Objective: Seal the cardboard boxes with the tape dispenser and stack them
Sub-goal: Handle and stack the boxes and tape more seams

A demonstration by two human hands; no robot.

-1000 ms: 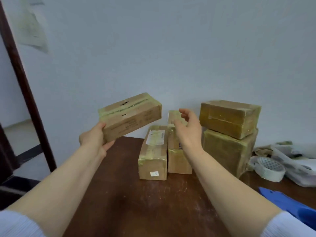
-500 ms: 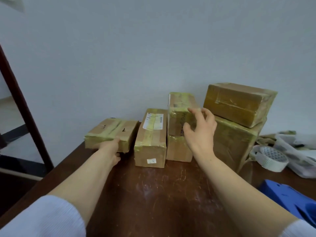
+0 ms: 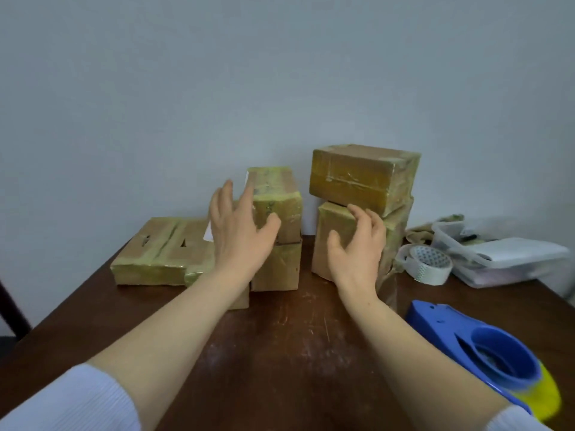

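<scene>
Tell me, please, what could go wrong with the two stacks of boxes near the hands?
On the right, the upper box sits skewed and overhangs the lower box; if the right hand pushes that lower box, the upper one may slide off.
The left hand is spread close to the narrow middle stack; a bump could topple its top box.

Scuffed dark wooden table (image 3: 295,353). Carries, left to right: flat taped cardboard box (image 3: 155,253), middle stack's bottom box (image 3: 277,269), right stack's bottom box (image 3: 329,222), white tape roll (image 3: 426,265), clear plastic tray (image 3: 497,262); nearer, blue tape dispenser (image 3: 451,328).
</scene>
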